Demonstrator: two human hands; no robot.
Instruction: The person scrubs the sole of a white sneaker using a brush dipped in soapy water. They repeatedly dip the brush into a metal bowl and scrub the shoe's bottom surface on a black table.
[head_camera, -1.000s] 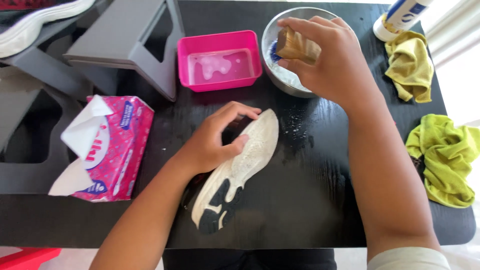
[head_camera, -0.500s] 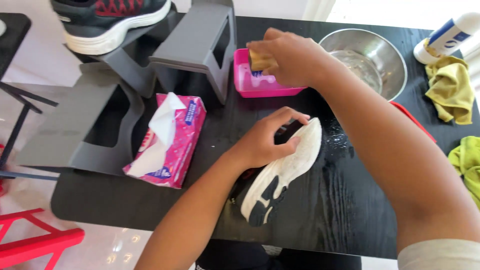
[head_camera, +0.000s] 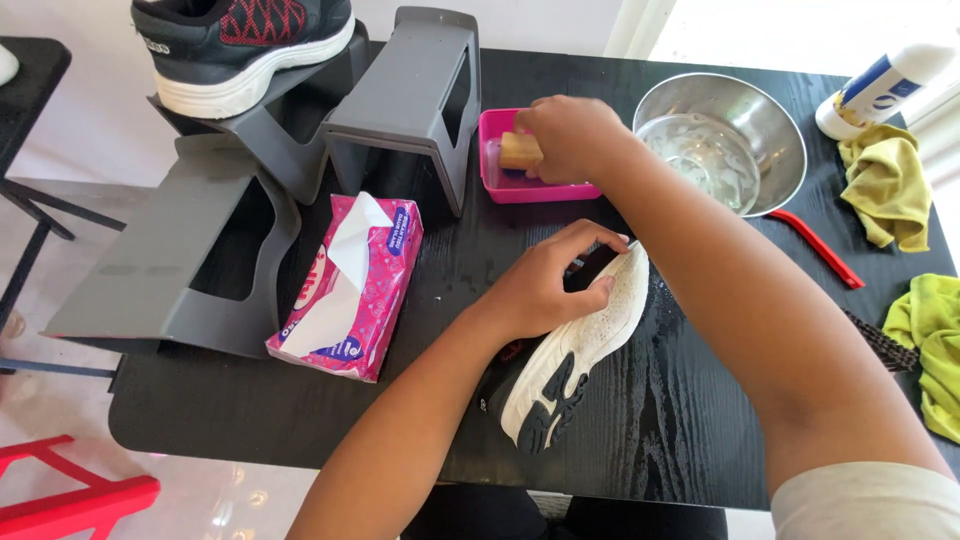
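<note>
While the left hand (head_camera: 545, 290) pins the shoe (head_camera: 580, 355) sole-up on the tabletop (head_camera: 300, 420), its grip closed round the light, flexible midsection, the right hand (head_camera: 570, 135) pinches a stiff brush (head_camera: 520, 150) over the far pink tray (head_camera: 495, 180)

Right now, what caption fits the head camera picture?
Left hand steadies white-soled shoe; right hand dips brush into pink tub.

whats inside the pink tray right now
The right hand presses a tan brush into the pink tray. Its bristles and whatever liquid lies in the tray are covered by the hand and brush.
</note>
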